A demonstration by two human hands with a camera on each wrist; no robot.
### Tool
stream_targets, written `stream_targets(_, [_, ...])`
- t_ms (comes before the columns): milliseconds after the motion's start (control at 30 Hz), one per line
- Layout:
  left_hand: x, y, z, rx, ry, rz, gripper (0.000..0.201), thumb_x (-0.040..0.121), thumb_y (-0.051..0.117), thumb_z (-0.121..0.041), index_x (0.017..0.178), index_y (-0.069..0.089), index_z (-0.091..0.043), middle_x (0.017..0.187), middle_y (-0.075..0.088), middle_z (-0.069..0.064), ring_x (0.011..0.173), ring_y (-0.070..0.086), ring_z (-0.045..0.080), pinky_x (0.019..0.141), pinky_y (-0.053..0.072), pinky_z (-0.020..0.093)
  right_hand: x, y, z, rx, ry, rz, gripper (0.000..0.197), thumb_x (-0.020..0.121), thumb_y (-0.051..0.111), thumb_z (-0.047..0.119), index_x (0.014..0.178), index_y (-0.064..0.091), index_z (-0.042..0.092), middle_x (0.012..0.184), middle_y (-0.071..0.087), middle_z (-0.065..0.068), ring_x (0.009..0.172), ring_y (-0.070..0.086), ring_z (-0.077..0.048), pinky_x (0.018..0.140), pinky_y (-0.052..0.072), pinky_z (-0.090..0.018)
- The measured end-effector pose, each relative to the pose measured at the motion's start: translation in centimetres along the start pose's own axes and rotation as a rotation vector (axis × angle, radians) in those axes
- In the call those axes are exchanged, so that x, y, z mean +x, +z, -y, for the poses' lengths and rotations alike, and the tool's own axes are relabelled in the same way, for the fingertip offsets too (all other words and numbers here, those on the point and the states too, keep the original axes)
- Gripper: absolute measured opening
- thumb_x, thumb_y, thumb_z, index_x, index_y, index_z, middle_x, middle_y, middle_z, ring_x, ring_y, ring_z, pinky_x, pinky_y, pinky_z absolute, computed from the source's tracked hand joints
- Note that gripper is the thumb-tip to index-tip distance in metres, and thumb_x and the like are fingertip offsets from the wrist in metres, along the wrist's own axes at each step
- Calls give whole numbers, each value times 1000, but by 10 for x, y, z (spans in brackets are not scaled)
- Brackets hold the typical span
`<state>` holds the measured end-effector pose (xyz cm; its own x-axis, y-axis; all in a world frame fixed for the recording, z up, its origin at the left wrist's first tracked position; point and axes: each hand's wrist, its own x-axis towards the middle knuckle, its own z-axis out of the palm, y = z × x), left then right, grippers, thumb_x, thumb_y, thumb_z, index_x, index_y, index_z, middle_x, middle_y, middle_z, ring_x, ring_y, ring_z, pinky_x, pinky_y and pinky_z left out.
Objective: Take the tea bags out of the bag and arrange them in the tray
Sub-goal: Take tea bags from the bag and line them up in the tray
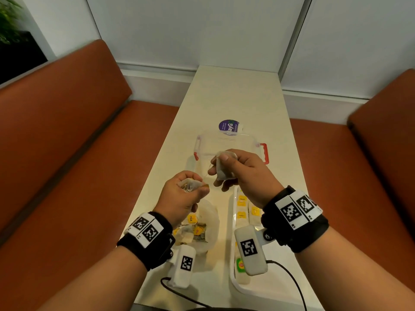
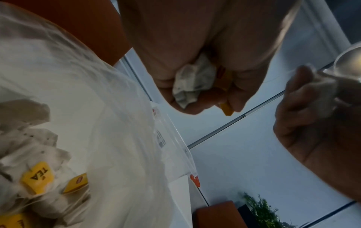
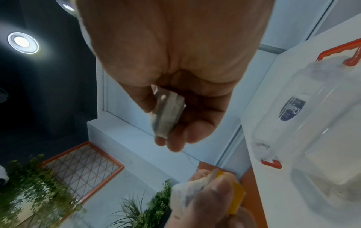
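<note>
Meanwhile, each hand, left hand (image 1: 185,194) and right hand (image 1: 241,173), is gripping a tea bag (image 1: 224,163), the tray (image 1: 233,281) below the right wrist holding several, the bag (image 1: 211,221) more.

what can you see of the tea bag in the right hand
The tea bag is a pale, off-white paper pouch with dark tea showing through, slightly creased. The right hand pinches it between thumb and fingers, in the air in front of the clear box. A thin string runs from it toward the left hand.
</note>
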<state>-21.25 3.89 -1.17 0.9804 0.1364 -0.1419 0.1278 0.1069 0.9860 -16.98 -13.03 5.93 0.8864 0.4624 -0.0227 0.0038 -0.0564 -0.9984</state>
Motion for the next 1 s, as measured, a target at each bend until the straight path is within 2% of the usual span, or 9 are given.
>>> stream_targets(100, [0, -1, -8, -64, -1, 21, 23, 78, 74, 4, 82, 62, -15, 74, 57, 16, 49, 47, 20, 45, 44, 28, -1, -9, -12, 15, 109, -41, 31, 100, 43, 24, 100, 69, 7, 96, 70, -10, 80, 64, -24, 69, 54, -37])
stream_targets(167, [1, 0, -15, -108, -4, 63, 25, 76, 74, 7, 83, 62, -14, 70, 54, 13, 48, 46, 20, 44, 44, 28, -2, -12, -23, 7, 167, -59, 28, 98, 47, 26, 101, 72, 15, 103, 71, -6, 93, 65, -22, 79, 55, -39])
stream_targets(233, [2, 4, -22, -116, 6, 112, 27, 73, 76, 7, 86, 60, -11, 67, 52, 11, 48, 45, 20, 44, 43, 27, -3, -13, -32, 9, 208, -41, 27, 97, 51, 29, 106, 72, 16, 107, 71, -4, 101, 65, -18, 85, 54, -38])
stream_targets(333, [3, 15, -30, -30, 43, 118, 28, 72, 80, 2, 86, 61, -12, 68, 53, 8, 50, 47, 18, 44, 43, 28, -5, -10, -39, 14, 234, 5, 34, 97, 49, 33, 111, 70, 11, 108, 71, -7, 100, 66, -19, 84, 54, -36])
stream_targets(533, [5, 26, -33, 136, 80, 8, 27, 71, 83, -7, 86, 61, -13, 69, 58, 7, 52, 51, 15, 46, 44, 28, -6, -9, -41, 76, 259, 53, 45, 100, 37, 41, 107, 70, 10, 108, 69, -15, 103, 65, -26, 87, 54, -38])
stream_targets(700, [7, 32, -34, 289, 143, -29, 26, 70, 83, -10, 81, 61, -17, 70, 61, 5, 57, 55, 13, 49, 45, 23, -5, -10, -42, 44, 207, 68, 33, 100, 44, 26, 108, 68, 6, 107, 70, -15, 98, 66, -23, 85, 53, -36])
stream_targets(800, [6, 31, -33, 242, 132, -30, 29, 67, 85, -7, 83, 62, -15, 70, 62, 4, 56, 55, 10, 48, 45, 22, -6, -13, -44, 91, 194, 37, 31, 100, 44, 26, 114, 67, 10, 109, 69, -17, 101, 65, -27, 84, 53, -37])
stream_targets(900, [5, 28, -32, 132, 128, -15, 28, 69, 84, -5, 84, 61, -12, 72, 63, 6, 58, 54, 17, 48, 45, 29, -9, -18, -43, 137, 190, 34, 30, 99, 44, 27, 117, 66, 16, 114, 69, -12, 107, 64, -26, 84, 53, -37])
stream_targets(1000, [4, 33, -31, 43, 119, 39, 24, 73, 79, 1, 83, 59, -7, 66, 61, 1, 56, 54, 18, 47, 44, 30, -12, -22, -42, 152, 161, 38, 36, 95, 48, 34, 123, 64, 18, 117, 68, -8, 107, 62, -23, 85, 51, -38])
